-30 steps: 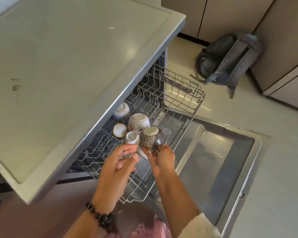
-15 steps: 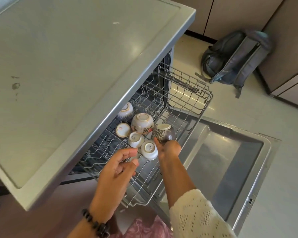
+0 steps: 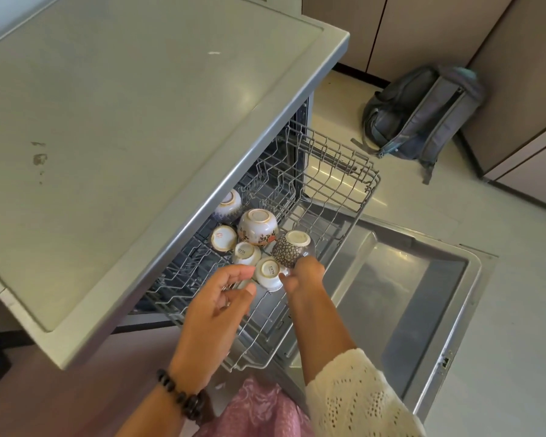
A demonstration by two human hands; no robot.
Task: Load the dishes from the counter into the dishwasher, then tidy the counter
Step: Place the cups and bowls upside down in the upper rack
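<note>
Cups set upside down in the pulled-out upper rack (image 3: 338, 171) of the open dishwasher.

My right hand (image 3: 303, 274) grips the dark patterned cup (image 3: 292, 249), inverted beside five pale cups. My left hand (image 3: 221, 298) hangs loosely curled, empty, fingertips just beside the nearest white cup (image 3: 269, 274).

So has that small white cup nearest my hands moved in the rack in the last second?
Yes. The small white cup now stands upside down in the rack, beside the dark patterned cup; a second ago that spot showed no cup.
</note>
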